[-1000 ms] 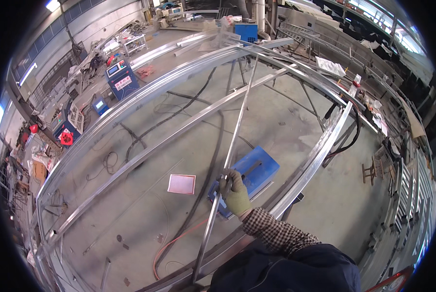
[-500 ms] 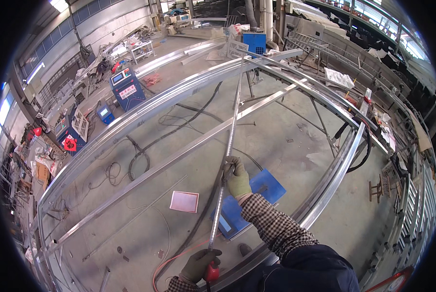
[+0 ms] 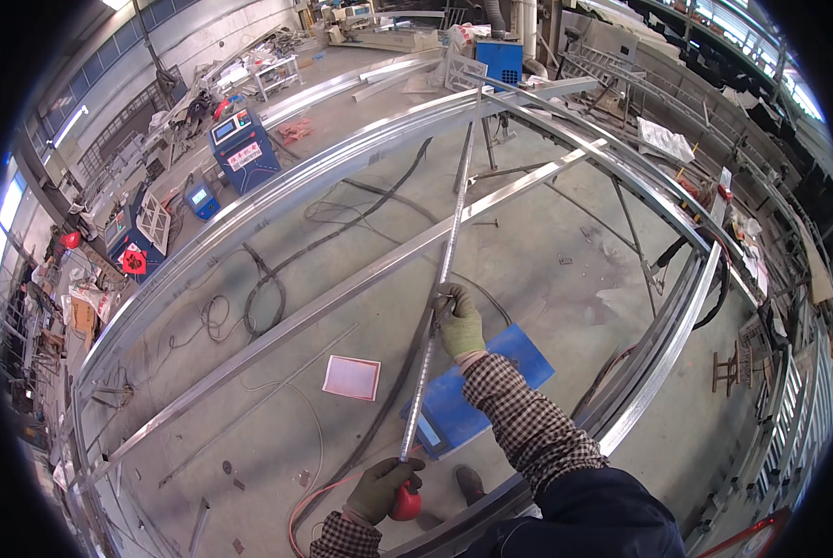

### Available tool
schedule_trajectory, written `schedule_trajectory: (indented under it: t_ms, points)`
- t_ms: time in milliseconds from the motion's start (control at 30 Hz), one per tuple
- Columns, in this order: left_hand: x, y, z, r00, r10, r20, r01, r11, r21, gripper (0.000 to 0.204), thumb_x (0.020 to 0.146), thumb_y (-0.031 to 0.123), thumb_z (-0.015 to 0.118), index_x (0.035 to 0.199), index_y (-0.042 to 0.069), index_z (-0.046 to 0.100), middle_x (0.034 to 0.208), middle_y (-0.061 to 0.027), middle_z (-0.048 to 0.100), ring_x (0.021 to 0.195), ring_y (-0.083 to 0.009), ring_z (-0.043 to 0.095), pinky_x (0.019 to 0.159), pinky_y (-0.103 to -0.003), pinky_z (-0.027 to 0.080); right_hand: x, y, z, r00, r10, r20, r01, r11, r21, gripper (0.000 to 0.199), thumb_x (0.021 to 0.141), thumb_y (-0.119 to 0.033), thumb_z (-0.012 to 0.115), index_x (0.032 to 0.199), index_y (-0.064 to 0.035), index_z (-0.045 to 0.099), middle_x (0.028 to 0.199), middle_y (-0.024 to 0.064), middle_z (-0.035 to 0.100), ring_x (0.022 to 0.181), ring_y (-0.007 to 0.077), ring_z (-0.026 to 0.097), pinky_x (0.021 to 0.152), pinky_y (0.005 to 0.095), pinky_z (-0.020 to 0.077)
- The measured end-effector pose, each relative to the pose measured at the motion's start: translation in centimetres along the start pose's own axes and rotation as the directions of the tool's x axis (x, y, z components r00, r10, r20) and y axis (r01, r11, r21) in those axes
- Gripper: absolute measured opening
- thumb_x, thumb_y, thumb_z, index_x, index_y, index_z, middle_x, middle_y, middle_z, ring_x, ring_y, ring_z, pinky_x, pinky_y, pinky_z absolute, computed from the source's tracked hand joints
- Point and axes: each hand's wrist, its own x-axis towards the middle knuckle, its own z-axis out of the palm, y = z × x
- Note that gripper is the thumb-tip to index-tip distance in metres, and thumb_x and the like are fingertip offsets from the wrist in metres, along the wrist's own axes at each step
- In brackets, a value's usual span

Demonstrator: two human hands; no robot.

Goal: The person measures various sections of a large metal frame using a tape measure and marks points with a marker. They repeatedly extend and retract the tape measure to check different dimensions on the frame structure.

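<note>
You are looking down on a wide workshop hall with a grey concrete floor (image 3: pixel 546 232), where black cables (image 3: pixel 267 288) loop and a pale square sheet (image 3: pixel 352 378) and a blue panel (image 3: pixel 477 395) lie. Blue welding machines (image 3: pixel 242 149) stand at your upper left before a light wall. Daylight enters through windows (image 3: pixel 2 237) on the left. Metal racks (image 3: pixel 788 372) line the right side.
</note>
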Motion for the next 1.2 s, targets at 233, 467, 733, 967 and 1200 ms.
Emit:
schedule_trajectory:
  t_ms: [233, 467, 733, 967, 1200]
  points:
    - [0.0, 0.3, 0.2, 1.0, 0.007, -0.012, -0.006, 1.0, 0.023, 0.037, 0.105, 0.025, 0.061, 0.126, -0.005, 0.069, 0.095, -0.0076, 0.069, 0.093, -0.0161, 0.065, 0.088, -0.031, 0.053, 0.3, 1.4, -0.4, 1.0, -0.024, -0.007, 0.023, 0.999, -0.042, 0.019, 0.11, -0.016, 0.056, 0.128, -0.0162, 0.061, 0.094, 0.0061, 0.071, 0.08, 0.0112, 0.062, 0.071, 0.029, 0.0535]
    - [0.7, -0.3, 0.2, 1.0, -0.008, -0.019, 0.007, 1.0, -0.019, 0.037, 0.105, 0.024, 0.061, 0.127, -0.005, 0.068, 0.096, -0.0076, 0.07, 0.092, -0.0157, 0.065, 0.087, -0.03, 0.053, 0.2, 0.6, -0.5, 0.999, -0.053, -0.011, 0.053, 0.996, -0.066, 0.02, 0.109, -0.013, 0.056, 0.128, -0.0152, 0.061, 0.095, 0.0068, 0.071, 0.084, 0.0107, 0.062, 0.073, 0.0293, 0.0537]
    - [0.1, 0.1, 0.2, 0.999, -0.018, -0.047, 0.02, 0.999, 0.029, 0.037, 0.105, 0.023, 0.061, 0.127, -0.006, 0.069, 0.096, -0.0077, 0.07, 0.092, -0.0151, 0.065, 0.087, -0.03, 0.053, 0.3, 1.8, -0.9, 1.0, 0.003, 0.003, -0.003, 0.999, -0.039, 0.018, 0.108, -0.01, 0.058, 0.126, -0.0101, 0.061, 0.096, 0.0034, 0.071, 0.076, 0.0047, 0.057, 0.067, 0.0226, 0.0494]
    - [0.4, -0.2, 0.2, 1.0, -0.002, -0.029, 0.002, 1.0, 0.001, 0.036, 0.106, 0.021, 0.06, 0.127, -0.006, 0.069, 0.096, -0.0079, 0.07, 0.092, -0.0154, 0.065, 0.086, -0.03, 0.053, 0.5, 2.2, -1.3, 0.999, 0.042, 0.032, -0.043, 0.999, 0.015, 0.02, 0.108, -0.011, 0.057, 0.128, -0.0155, 0.061, 0.096, 0.0049, 0.072, 0.085, 0.0102, 0.063, 0.074, 0.0278, 0.0523]
    - [0.5, -0.5, 0.0, 0.999, -0.006, -0.031, 0.006, 1.0, -0.001, 0.036, 0.106, 0.022, 0.061, 0.129, -0.005, 0.068, 0.096, -0.0076, 0.07, 0.091, -0.0153, 0.065, 0.085, -0.03, 0.053, 0.5, 2.3, -1.2, 0.997, 0.049, 0.053, -0.052, 0.996, 0.072, 0.02, 0.108, -0.011, 0.057, 0.127, -0.016, 0.061, 0.096, 0.0045, 0.071, 0.084, 0.0097, 0.061, 0.072, 0.0276, 0.0515]
